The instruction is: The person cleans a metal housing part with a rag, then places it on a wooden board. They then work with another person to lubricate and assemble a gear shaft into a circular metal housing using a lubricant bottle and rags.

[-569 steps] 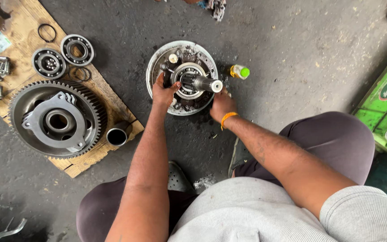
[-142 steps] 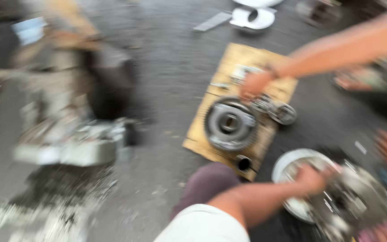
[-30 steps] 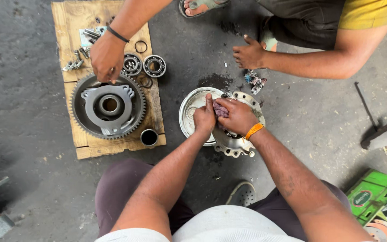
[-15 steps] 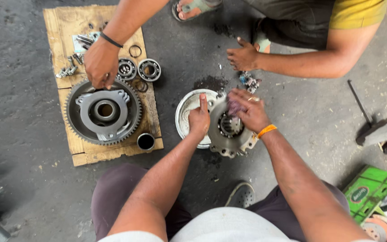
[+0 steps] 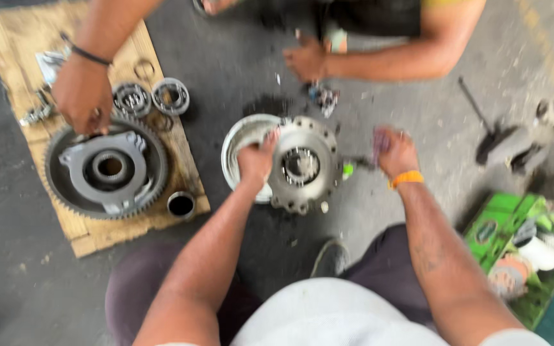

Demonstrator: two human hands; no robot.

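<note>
The left hand [image 5: 256, 160] clamps the round metal housing [image 5: 302, 165] at its nine o'clock edge. The right hand [image 5: 392, 152], at three o'clock, is closed; what it holds is too blurred to tell.

A wooden board [image 5: 91, 128] lies at the far left of the floor [image 5: 238, 256]. On it sit a large ring gear [image 5: 105, 170], two bearings [image 5: 151, 98] beyond it and a small cup [image 5: 181, 204] at its near right corner. Right of the board, mid-floor, a round flanged housing [image 5: 304, 165] rests partly over a shallow dish [image 5: 242, 144] on its left. A crate [image 5: 520, 253] stands near right, a hammer [image 5: 492, 131] beyond it.
</note>
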